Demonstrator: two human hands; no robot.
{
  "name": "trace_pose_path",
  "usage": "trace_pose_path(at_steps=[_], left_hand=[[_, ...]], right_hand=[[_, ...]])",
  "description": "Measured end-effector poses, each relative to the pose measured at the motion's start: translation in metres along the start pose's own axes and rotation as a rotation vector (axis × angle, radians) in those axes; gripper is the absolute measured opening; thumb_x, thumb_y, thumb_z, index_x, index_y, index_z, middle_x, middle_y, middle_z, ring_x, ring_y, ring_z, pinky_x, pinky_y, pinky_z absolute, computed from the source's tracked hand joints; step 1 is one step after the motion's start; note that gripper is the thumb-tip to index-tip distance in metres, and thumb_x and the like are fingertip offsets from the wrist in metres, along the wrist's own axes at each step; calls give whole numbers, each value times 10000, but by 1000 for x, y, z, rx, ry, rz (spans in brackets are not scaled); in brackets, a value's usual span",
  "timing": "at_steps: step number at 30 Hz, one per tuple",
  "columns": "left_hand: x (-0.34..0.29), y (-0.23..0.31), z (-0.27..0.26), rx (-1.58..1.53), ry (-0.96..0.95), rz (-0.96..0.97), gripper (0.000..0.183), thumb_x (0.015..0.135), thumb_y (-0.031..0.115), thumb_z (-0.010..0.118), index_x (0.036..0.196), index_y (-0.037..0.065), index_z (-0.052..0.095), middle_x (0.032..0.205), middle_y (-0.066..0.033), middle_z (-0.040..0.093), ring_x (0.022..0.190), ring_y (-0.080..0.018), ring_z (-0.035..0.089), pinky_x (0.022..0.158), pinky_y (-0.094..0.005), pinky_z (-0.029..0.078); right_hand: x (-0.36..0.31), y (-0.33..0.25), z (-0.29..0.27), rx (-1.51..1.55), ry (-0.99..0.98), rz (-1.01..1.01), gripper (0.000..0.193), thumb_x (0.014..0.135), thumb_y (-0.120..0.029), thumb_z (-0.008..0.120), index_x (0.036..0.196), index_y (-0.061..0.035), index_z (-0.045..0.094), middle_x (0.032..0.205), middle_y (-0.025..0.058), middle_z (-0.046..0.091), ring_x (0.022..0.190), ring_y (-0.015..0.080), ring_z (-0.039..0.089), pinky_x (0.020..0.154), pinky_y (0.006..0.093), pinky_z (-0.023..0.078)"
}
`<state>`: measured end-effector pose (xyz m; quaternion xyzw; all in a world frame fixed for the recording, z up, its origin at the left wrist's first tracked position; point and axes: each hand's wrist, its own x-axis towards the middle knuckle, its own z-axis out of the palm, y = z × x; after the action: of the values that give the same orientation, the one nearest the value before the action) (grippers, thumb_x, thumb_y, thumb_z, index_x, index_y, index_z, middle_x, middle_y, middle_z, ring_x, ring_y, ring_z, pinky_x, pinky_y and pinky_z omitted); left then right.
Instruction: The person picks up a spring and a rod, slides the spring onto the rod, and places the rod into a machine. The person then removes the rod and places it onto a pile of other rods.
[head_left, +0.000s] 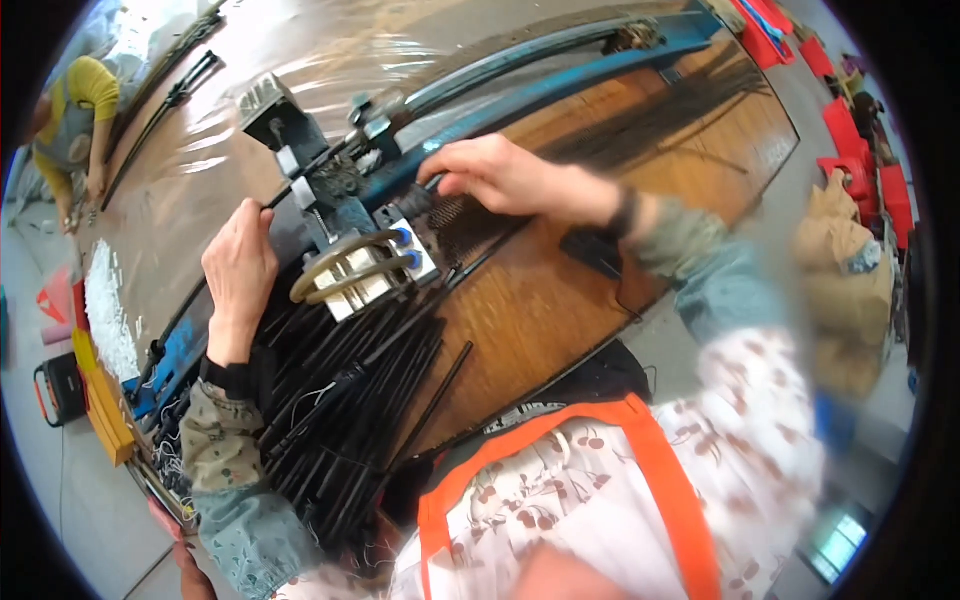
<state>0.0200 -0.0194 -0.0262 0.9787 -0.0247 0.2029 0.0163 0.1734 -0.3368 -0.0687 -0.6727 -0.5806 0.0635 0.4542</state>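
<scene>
My left hand (240,272) is closed, with thumb and fingers pinched on a thin black rod (284,194) that runs into the metal clamping fixture (345,180). My right hand (500,178) is closed beside the blue rail (440,150), its thumb and fingertips pressed together. What those fingers hold, if anything, is too small to make out. Between my hands sits a pneumatic cylinder block (362,282) with tan hoses and blue fittings. Below it, a thick bundle of black rods (345,410) lies near my left forearm.
The fixture and rail stand on a wooden table (520,320). More thin dark rods (670,120) lie at its far right. White short pieces (108,300) are heaped at the left. A person in a yellow sleeve (92,90) works at the far left. Red bins (848,140) line the right.
</scene>
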Motion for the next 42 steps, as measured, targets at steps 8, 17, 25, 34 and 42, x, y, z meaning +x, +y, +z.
trace_pose_path(at_steps=[8,17,25,34,42], left_hand=[[-7,-43,-29,439,165,88,123,920,177,619,1025,113,623,964,-76,638,950,-305,617,828,-434,443],[-55,212,-26,-169,6,156,436,821,35,629,1252,-25,594,1051,-124,632,889,-266,610,769,-403,488],[-18,168,-99,-91,109,84,378,813,-17,674,1183,57,666,792,-98,562,686,-255,589,575,-363,501],[-26,15,-245,299,420,-115,250,980,69,617,1225,45,658,918,-160,676,718,-223,623,660,-324,494],[-99,-10,-224,191,257,-380,236,995,79,587,1204,-10,651,1011,-211,693,853,-280,676,769,-332,518]], right_hand=[[-82,-27,-43,-801,-324,-29,173,718,-144,672,880,-130,611,845,39,588,842,238,593,729,372,486],[-72,-55,-24,-737,123,-303,320,719,-152,673,1036,-109,681,959,8,613,865,195,607,759,352,497],[-105,-10,-76,-711,676,22,374,891,4,646,1252,-87,612,1001,91,624,912,292,598,789,390,476],[52,-22,-34,135,155,193,188,1017,-153,589,1082,9,660,801,-1,636,752,72,590,708,228,499],[152,-38,26,426,66,-119,136,989,-73,616,1043,37,676,933,70,710,880,131,696,816,264,569]])
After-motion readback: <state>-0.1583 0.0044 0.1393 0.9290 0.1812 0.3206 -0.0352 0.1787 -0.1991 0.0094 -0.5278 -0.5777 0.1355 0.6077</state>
